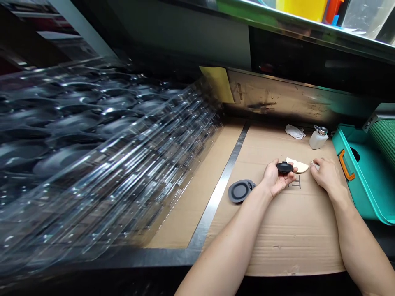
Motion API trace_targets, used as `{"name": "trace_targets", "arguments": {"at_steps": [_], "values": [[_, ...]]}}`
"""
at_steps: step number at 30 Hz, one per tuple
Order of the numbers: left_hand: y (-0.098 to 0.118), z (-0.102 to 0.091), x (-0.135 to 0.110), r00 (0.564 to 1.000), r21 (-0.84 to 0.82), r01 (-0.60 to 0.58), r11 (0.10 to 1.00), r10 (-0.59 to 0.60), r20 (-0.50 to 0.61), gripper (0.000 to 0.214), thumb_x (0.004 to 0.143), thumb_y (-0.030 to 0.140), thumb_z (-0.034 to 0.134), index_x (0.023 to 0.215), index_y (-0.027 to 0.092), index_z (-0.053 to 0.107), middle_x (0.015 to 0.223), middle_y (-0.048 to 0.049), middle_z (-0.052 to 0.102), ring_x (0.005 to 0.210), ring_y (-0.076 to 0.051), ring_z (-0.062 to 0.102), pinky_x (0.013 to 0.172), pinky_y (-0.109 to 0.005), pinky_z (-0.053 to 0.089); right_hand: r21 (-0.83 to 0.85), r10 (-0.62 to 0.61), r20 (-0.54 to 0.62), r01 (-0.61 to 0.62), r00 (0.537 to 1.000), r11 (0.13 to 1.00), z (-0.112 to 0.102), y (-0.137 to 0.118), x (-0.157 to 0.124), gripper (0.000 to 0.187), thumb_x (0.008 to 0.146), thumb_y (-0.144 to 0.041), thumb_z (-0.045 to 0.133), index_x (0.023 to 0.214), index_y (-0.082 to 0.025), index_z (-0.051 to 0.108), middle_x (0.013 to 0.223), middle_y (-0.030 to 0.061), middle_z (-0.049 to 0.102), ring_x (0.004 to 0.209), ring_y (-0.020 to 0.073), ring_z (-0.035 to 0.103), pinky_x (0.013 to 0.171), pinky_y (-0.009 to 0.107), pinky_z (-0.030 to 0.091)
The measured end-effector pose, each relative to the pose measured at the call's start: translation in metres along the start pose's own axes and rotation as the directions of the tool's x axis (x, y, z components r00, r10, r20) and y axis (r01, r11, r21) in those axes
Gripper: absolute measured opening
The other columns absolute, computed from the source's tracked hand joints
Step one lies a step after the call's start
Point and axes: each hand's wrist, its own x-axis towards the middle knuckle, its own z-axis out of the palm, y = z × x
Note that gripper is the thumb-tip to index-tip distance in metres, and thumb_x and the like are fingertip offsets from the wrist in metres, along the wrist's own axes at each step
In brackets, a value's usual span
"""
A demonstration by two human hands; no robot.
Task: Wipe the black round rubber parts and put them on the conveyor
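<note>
My left hand (277, 181) is closed around a small black oval plastic part (284, 167), held up off the cardboard. Just beyond it lies a cream-coloured half-round pad (300, 166). To the right, my right hand (325, 172) has its fingers pinched together on a bit of white material (315, 165), perhaps cloth or tissue, mostly hidden by the fingers. A dark grey oval part (240, 191) with a raised rim lies on the cardboard, left of my left forearm.
Stacked clear plastic trays (92, 144) holding dark oval parts fill the left side. A white pump bottle (319, 137) and crumpled white tissue (295, 131) stand at the back. A teal bin (364, 201) with an orange handle is at right. Cardboard (296, 230) covers the bench.
</note>
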Motion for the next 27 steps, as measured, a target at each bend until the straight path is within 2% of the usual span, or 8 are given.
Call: {"name": "trace_targets", "arguments": {"at_steps": [3, 7, 9, 12, 15, 18, 24, 27], "values": [[-0.004, -0.001, -0.001, 0.988, 0.071, -0.092, 0.993, 0.083, 0.13, 0.048, 0.103, 0.049, 0.03, 0.108, 0.011, 0.06, 0.082, -0.0149, 0.07, 0.054, -0.017, 0.063, 0.056, -0.033, 0.059, 0.046, -0.135, -0.121, 0.141, 0.983, 0.989, 0.001, -0.008, -0.004, 0.047, 0.092, -0.035, 0.052, 0.136, -0.02, 0.063, 0.137, 0.0128, 0.06, 0.12, 0.031, 0.052, 0.101, 0.043, 0.043], [-0.009, -0.002, 0.001, 0.906, 0.055, -0.39, 0.919, 0.372, 0.204, 0.041, 0.101, 0.049, 0.043, 0.124, 0.018, 0.057, 0.098, -0.0127, 0.073, 0.073, -0.02, 0.07, 0.06, -0.028, 0.056, 0.106, -0.334, -0.022, 0.334, 0.942, 0.937, 0.011, -0.027, -0.009, 0.044, 0.096, -0.04, 0.055, 0.137, -0.027, 0.061, 0.139, 0.0107, 0.058, 0.121, 0.0303, 0.05, 0.103, 0.045, 0.041], [-0.01, -0.002, 0.005, 0.844, 0.018, -0.51, 0.86, 0.497, 0.199, 0.04, 0.101, 0.044, 0.045, 0.131, 0.02, 0.056, 0.103, -0.0121, 0.072, 0.078, -0.019, 0.071, 0.062, -0.026, 0.053, 0.147, -0.342, 0.005, 0.337, 0.94, 0.93, 0.017, -0.034, -0.01, 0.038, 0.099, -0.039, 0.053, 0.134, -0.03, 0.064, 0.127, 0.0094, 0.064, 0.112, 0.0277, 0.053, 0.099, 0.042, 0.043], [-0.011, -0.004, 0.01, 0.792, -0.025, -0.594, 0.804, 0.59, 0.155, 0.04, 0.102, 0.035, 0.043, 0.138, 0.019, 0.053, 0.108, -0.0121, 0.072, 0.085, -0.018, 0.071, 0.068, -0.026, 0.052, 0.296, -0.233, -0.166, 0.274, 0.958, 0.915, 0.02, -0.044, -0.013, 0.039, 0.1, -0.041, 0.052, 0.132, -0.024, 0.065, 0.114, 0.0112, 0.066, 0.105, 0.0255, 0.056, 0.096, 0.039, 0.045], [-0.012, -0.004, 0.013, 0.826, -0.05, -0.55, 0.834, 0.552, 0.113, 0.042, 0.102, 0.028, 0.042, 0.141, 0.019, 0.05, 0.117, -0.0123, 0.071, 0.098, -0.019, 0.07, 0.086, -0.031, 0.055, 0.431, -0.173, -0.314, 0.303, 0.933, 0.85, 0.021, -0.061, -0.022, 0.041, 0.099, -0.043, 0.054, 0.13, -0.019, 0.066, 0.113, 0.0124, 0.065, 0.103, 0.0248, 0.057, 0.094, 0.038, 0.048], [-0.012, -0.005, 0.012, 0.878, -0.058, -0.454, 0.889, 0.457, 0.142, 0.04, 0.103, 0.033, 0.041, 0.138, 0.02, 0.052, 0.119, -0.0128, 0.071, 0.104, -0.021, 0.07, 0.097, -0.039, 0.054, 0.454, -0.285, -0.292, 0.395, 0.913, 0.799, 0.022, -0.076, -0.03, 0.039, 0.099, -0.039, 0.054, 0.133, -0.024, 0.066, 0.117, 0.0108, 0.061, 0.104, 0.0233, 0.057, 0.09, 0.036, 0.05], [-0.014, -0.008, 0.018, 0.906, -0.01, -0.4, 0.916, 0.397, 0.145, 0.029, 0.103, 0.029, 0.04, 0.111, 0.016, 0.065, 0.111, -0.0115, 0.073, 0.105, -0.022, 0.069, 0.1, -0.039, 0.054, 0.315, -0.176, -0.233, 0.246, 0.956, 0.917, 0.017, -0.067, -0.025, 0.036, 0.097, -0.035, 0.056, 0.129, -0.026, 0.069, 0.118, 0.0123, 0.058, 0.106, 0.0261, 0.052, 0.093, 0.039, 0.047], [-0.016, -0.011, 0.023, 0.915, 0.016, -0.383, 0.924, 0.377, 0.146, 0.029, 0.102, 0.029, 0.043, 0.108, 0.013, 0.066, 0.107, -0.0131, 0.073, 0.105, -0.023, 0.069, 0.1, -0.038, 0.054, 0.271, -0.282, -0.168, 0.319, 0.945, 0.908, 0.012, -0.066, -0.027, 0.036, 0.099, -0.036, 0.054, 0.131, -0.029, 0.067, 0.121, 0.0109, 0.057, 0.107, 0.0246, 0.051, 0.093, 0.036, 0.045]]}}
